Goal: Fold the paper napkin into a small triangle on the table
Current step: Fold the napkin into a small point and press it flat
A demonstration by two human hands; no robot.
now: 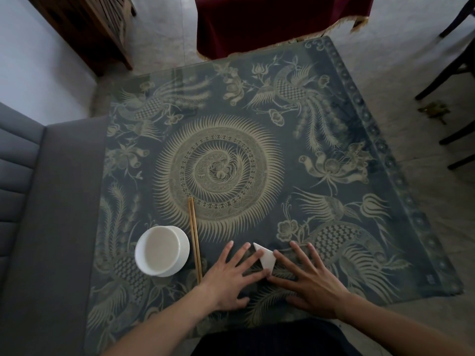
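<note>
A small white paper napkin [266, 258], folded into a narrow pointed shape, lies flat near the front edge of the patterned table [359, 140]. My left hand [230, 274] rests flat with fingers spread, its index and middle fingertips pressing on the napkin's left side. My right hand [307, 277] also lies flat with fingers spread, its index finger and thumb touching the napkin's right and lower edges. The napkin's lower part is partly hidden under my fingers.
A white bowl [162, 250] stands left of my hands, with a pair of wooden chopsticks [194, 238] lying beside it. A grey sofa [46, 201] borders the table's left side. Dark chair legs [452, 80] stand at the far right, a red-draped piece [277, 19] beyond.
</note>
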